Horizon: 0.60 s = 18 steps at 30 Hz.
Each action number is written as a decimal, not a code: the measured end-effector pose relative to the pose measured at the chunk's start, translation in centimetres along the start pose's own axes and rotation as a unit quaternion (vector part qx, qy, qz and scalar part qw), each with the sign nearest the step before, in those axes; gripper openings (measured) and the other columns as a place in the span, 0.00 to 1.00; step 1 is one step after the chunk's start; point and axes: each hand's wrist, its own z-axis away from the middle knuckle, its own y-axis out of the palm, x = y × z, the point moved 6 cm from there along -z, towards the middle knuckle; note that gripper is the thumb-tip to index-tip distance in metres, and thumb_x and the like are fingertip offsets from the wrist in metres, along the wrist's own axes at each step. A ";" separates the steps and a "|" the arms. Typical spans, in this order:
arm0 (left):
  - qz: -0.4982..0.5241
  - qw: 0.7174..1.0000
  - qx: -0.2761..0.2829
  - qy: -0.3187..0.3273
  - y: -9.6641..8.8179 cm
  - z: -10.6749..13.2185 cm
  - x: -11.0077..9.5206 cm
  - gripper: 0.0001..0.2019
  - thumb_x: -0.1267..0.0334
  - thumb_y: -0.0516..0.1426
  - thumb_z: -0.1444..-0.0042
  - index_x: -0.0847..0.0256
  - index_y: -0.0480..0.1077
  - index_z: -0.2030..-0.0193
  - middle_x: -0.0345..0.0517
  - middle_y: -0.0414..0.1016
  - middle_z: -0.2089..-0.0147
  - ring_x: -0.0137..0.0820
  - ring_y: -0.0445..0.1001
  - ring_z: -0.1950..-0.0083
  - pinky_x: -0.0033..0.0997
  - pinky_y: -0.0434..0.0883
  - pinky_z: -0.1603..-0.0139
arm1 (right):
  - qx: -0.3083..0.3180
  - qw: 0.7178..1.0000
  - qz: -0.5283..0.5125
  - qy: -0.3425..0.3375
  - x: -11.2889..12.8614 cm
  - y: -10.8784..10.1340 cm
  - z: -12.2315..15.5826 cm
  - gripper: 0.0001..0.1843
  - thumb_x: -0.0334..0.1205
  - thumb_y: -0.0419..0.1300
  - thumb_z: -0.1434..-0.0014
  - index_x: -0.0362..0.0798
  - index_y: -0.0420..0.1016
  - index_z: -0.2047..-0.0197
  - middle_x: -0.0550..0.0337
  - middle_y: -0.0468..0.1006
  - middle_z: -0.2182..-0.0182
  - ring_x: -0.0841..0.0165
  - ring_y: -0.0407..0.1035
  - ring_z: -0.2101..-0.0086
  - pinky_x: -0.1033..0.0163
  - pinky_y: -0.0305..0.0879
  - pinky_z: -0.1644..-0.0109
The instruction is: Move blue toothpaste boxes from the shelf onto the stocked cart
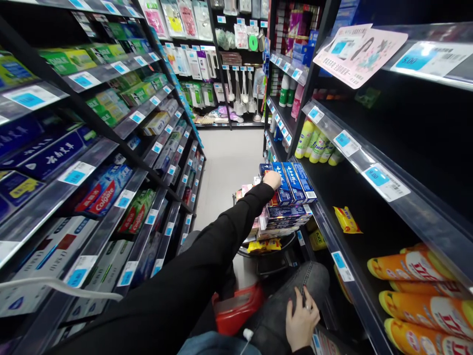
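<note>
My left hand (272,180), at the end of a long black sleeve, reaches forward onto a pile of goods. Its fingers curl down at a blue toothpaste box (281,183), and their tips are hidden. More blue toothpaste boxes (295,182) lie side by side next to it. Under them is a stack of flat boxes (283,222), with yellow packets (264,245) at the bottom. My right hand (301,318) rests on my grey jeans at the knee, holding nothing, fingers apart, a ring on one.
Shelves of toothpaste (99,192) line the left side. On the right shelf lie orange bottles (417,296), a yellow packet (346,220) and green-yellow cans (316,143). A pink card (362,54) juts out above. Something red (238,308) is by my legs. Pale floor (231,148) runs ahead to hanging goods.
</note>
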 end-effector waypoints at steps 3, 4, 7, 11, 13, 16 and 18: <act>0.000 1.000 -0.018 -0.005 -0.3 0.0 -0.3 0.17 0.77 0.44 0.44 0.79 0.68 0.52 0.72 0.67 0.53 0.45 0.70 0.49 0.42 0.68 0.50 | -0.005 1.000 0.002 -0.001 -0.1 0.0 0.0 0.19 0.44 0.49 0.41 0.49 0.73 0.52 0.52 0.66 0.47 0.52 0.59 0.53 0.47 0.57 0.54; 0.000 1.000 -0.022 -0.006 -0.3 0.0 -0.4 0.18 0.77 0.44 0.44 0.79 0.69 0.52 0.72 0.67 0.54 0.45 0.70 0.50 0.42 0.68 0.50 | -0.006 1.000 0.003 -0.001 -0.1 0.0 0.1 0.19 0.44 0.49 0.41 0.49 0.73 0.51 0.52 0.66 0.47 0.53 0.59 0.54 0.47 0.58 0.54; 0.002 1.000 -0.027 -0.010 -0.4 0.0 -0.4 0.18 0.77 0.43 0.44 0.78 0.69 0.52 0.72 0.67 0.54 0.44 0.71 0.50 0.42 0.68 0.51 | -0.006 1.000 0.003 0.001 -0.1 0.0 0.1 0.19 0.44 0.49 0.41 0.49 0.73 0.51 0.52 0.66 0.47 0.53 0.59 0.54 0.47 0.58 0.54; 0.004 0.999 -0.034 -0.012 -0.5 0.1 -0.3 0.18 0.78 0.43 0.44 0.78 0.69 0.52 0.71 0.67 0.55 0.44 0.70 0.50 0.41 0.68 0.51 | -0.001 1.000 0.004 0.003 -0.1 0.1 0.1 0.19 0.44 0.49 0.41 0.49 0.73 0.51 0.52 0.66 0.46 0.53 0.59 0.54 0.47 0.58 0.54; 0.006 0.999 -0.038 -0.014 -0.6 0.2 -0.5 0.18 0.78 0.43 0.44 0.79 0.69 0.53 0.71 0.67 0.55 0.45 0.71 0.50 0.41 0.68 0.51 | 0.001 1.000 0.003 0.004 -0.1 0.1 0.1 0.19 0.44 0.49 0.41 0.49 0.73 0.51 0.52 0.66 0.46 0.53 0.59 0.53 0.47 0.57 0.54; 0.014 0.998 -0.053 -0.015 -1.1 0.7 -0.8 0.16 0.75 0.43 0.42 0.80 0.68 0.54 0.71 0.66 0.55 0.45 0.71 0.51 0.40 0.67 0.52 | 0.002 1.000 0.003 0.005 -0.2 0.0 0.0 0.19 0.44 0.49 0.41 0.49 0.73 0.51 0.53 0.66 0.47 0.53 0.59 0.54 0.48 0.58 0.54; 0.018 0.997 -0.072 -0.019 -1.9 1.4 -0.6 0.18 0.70 0.42 0.39 0.79 0.66 0.52 0.71 0.66 0.54 0.44 0.70 0.51 0.39 0.67 0.52 | 0.000 1.000 0.002 0.002 -0.1 -0.3 0.0 0.19 0.45 0.48 0.41 0.49 0.73 0.52 0.53 0.67 0.47 0.53 0.60 0.55 0.48 0.58 0.55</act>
